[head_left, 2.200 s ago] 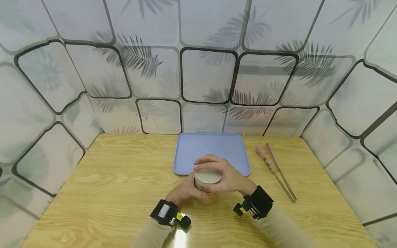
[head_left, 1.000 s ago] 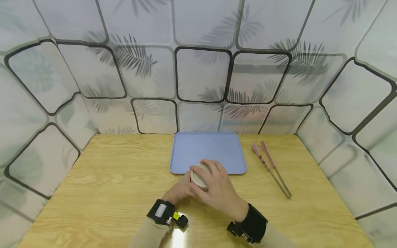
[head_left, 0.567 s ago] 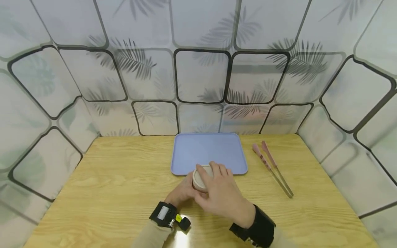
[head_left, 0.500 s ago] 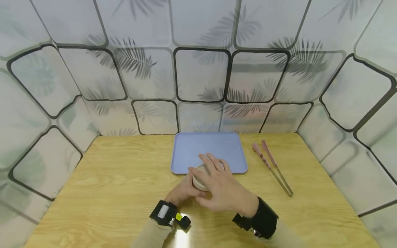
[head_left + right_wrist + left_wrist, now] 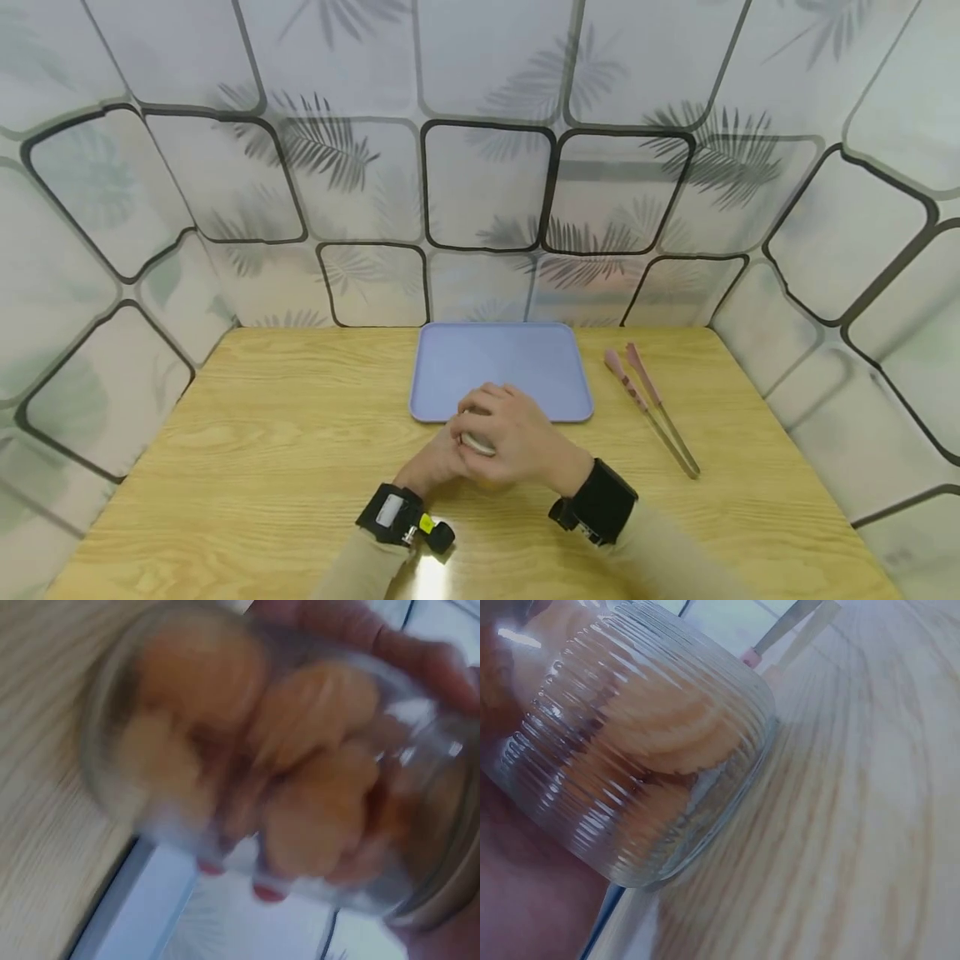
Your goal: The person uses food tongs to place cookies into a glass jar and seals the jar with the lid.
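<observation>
A clear ribbed glass jar [image 5: 607, 772] full of round golden-brown cookies [image 5: 667, 724] stands on the wooden table near me. In the head view, my left hand [image 5: 433, 463] grips the jar's body from the left. Over the jar's top, my right hand [image 5: 517, 435] has its fingers curled round the pale lid [image 5: 477, 444]; most of the lid is hidden beneath them. The right wrist view shows the jar [image 5: 247, 772] blurred, with left fingertips behind the glass. I cannot tell whether the lid is loose.
A blue rectangular tray [image 5: 498, 367] lies just beyond the hands. To its right are pink-tipped metal tongs [image 5: 660, 417] on the wooden table [image 5: 285, 433]. A patterned curtain [image 5: 487, 183] closes off the back and sides.
My right hand has repeatedly shifted and turned on the lid. Half a second ago its fingers were spread over it; now they curl round it. My left hand has kept its grip.
</observation>
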The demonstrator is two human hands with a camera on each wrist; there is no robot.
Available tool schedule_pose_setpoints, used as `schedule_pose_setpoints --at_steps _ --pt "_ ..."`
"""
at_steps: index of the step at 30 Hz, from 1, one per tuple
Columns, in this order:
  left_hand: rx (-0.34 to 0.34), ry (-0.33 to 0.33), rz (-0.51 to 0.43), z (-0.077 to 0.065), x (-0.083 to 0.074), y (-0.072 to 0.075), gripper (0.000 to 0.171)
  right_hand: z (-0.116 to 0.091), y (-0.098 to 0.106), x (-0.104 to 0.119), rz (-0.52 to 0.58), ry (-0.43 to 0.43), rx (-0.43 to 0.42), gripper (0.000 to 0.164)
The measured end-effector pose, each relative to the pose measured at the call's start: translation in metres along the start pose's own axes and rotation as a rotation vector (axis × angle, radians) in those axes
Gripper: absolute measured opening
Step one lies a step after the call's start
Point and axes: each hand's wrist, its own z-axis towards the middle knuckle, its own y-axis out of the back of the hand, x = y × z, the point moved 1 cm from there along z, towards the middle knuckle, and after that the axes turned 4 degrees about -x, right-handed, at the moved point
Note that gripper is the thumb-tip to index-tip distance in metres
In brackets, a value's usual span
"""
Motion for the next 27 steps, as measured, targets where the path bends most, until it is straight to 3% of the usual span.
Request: schedule_pose_setpoints --at_steps 3,9,17,23,27 --pt "0.008 -0.015 0.115 0.002 -0.002 0.001 0.086 0.003 -0.002 0.011 -0.109 -0.101 0.001 0.008" --pt "0.018 -0.097 0.247 0.006 -0.004 0.000 0.080 0.006 -0.008 0.028 -0.270 -0.315 0.005 0.004" --pt "-0.075 -0.097 0.470 0.005 -0.010 -0.009 0.067 0.009 -0.014 0.036 -0.374 -0.431 -0.102 0.010" --pt "-0.189 -0.090 0.454 -0.001 -0.009 -0.013 0.063 0.014 -0.017 0.040 -0.365 -0.565 -0.022 0.012" --pt "-0.274 -0.115 0.438 -0.002 -0.007 -0.018 0.056 0.016 -0.017 0.042 -0.390 -0.612 -0.013 0.012"
